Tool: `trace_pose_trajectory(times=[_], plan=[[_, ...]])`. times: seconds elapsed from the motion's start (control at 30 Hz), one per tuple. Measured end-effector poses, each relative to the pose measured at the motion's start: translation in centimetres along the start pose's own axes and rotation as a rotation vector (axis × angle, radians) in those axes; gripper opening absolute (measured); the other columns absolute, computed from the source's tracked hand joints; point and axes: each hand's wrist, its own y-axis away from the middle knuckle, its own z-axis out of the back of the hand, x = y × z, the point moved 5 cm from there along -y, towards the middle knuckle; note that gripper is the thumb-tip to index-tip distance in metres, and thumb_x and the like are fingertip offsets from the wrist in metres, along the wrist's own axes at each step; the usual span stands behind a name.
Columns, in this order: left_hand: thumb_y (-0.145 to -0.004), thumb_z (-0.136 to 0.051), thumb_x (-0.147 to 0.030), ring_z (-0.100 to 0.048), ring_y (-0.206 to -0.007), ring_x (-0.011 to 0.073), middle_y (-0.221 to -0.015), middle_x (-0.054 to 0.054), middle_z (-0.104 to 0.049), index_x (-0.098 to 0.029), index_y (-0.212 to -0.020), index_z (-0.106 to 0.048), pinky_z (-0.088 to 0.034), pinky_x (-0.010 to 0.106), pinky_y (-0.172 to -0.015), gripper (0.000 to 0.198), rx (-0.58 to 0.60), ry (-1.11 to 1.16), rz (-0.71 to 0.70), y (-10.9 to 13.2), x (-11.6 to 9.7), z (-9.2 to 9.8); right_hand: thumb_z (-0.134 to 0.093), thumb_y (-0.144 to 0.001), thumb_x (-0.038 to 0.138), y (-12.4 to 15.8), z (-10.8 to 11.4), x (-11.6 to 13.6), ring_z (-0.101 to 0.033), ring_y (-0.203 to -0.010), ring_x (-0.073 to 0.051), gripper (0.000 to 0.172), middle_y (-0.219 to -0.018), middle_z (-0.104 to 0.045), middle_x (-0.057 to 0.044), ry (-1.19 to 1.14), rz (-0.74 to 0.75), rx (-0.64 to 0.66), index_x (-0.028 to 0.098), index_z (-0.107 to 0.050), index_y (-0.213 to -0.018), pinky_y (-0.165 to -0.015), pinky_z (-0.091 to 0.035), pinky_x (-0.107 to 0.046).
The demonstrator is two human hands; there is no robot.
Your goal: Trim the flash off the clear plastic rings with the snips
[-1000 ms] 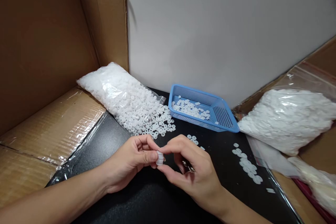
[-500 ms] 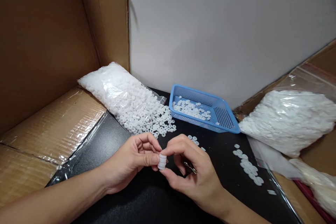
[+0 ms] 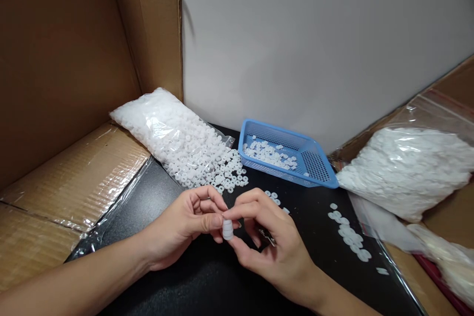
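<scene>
Both hands — left hand, right hand — pinch a small white stack above the black worktop.

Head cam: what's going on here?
A person pinches a small stack of white rings between the fingertips of the left hand and right hand, just above the black table. Behind, an open bag spills loose rings; a blue mesh basket holds a few more. At right, flat white discs lie in a row.
</scene>
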Motion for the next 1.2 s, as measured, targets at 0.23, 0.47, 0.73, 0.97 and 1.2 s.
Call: trace_pose_trajectory(times=[0.23, 0.47, 0.73, 0.97, 1.2], plan=[[-0.069, -0.090, -0.016, -0.070, -0.070, 0.0116, -0.075, 0.003, -0.079, -0.015, -0.083, -0.073, -0.053, 0.020, -0.070, 0.022, 0.029, -0.010, 0.037, 0.1, -0.6, 0.0, -0.061, -0.085, 0.005, 0.2, 0.5, 0.0, -0.048, -0.057, -0.008, 0.039, -0.098, -0.057, -0.003, 0.024, 0.007, 0.052, 0.027, -0.070, -0.116, -0.046, -0.045, -0.022], [-0.066, -0.092, -0.022, -0.065, -0.060, 0.0097, -0.063, 0.003, -0.074, -0.013, -0.070, -0.075, -0.045, 0.015, -0.052, 0.020, -0.063, -0.039, 0.097, 0.1, 0.4, 0.2, -0.063, -0.086, 0.006, -0.1, 0.9, 0.0, -0.049, -0.057, -0.008, 0.030, -0.098, -0.062, -0.003, 0.041, 0.044, 0.113, 0.026, -0.074, -0.106, -0.049, -0.046, -0.022], [-0.068, -0.091, -0.020, -0.068, -0.074, 0.0104, -0.079, 0.003, -0.075, -0.012, -0.086, -0.078, -0.054, 0.021, -0.079, 0.024, -0.154, 0.016, 0.068, -0.5, 0.7, 0.5, -0.059, -0.086, 0.011, -0.4, 0.3, -2.5, -0.043, -0.051, -0.007, 0.022, -0.090, -0.062, -0.002, 0.020, -0.164, 0.039, 0.022, -0.073, -0.099, -0.046, -0.039, -0.022], [-0.070, -0.091, -0.025, -0.072, -0.077, 0.0137, -0.083, 0.005, -0.078, -0.013, -0.077, -0.075, -0.056, 0.026, -0.082, 0.021, -0.201, -0.027, 0.052, -0.7, 0.9, 1.2, -0.060, -0.086, 0.017, -0.8, 1.2, -3.1, -0.045, -0.052, -0.008, 0.013, -0.085, -0.062, -0.002, 0.047, -0.258, 0.021, 0.020, -0.070, -0.093, -0.049, -0.040, -0.024], [-0.068, -0.090, -0.026, -0.068, -0.068, 0.0152, -0.074, 0.004, -0.077, -0.015, -0.079, -0.079, -0.053, 0.028, -0.073, 0.019, -0.170, -0.235, -0.071, -0.7, 0.0, 0.9, -0.062, -0.086, 0.019, -0.7, 2.1, -2.6, -0.045, -0.050, -0.009, 0.012, -0.073, -0.064, 0.000, -0.017, -0.279, 0.027, 0.019, -0.070, -0.096, -0.045, -0.039, -0.022]])
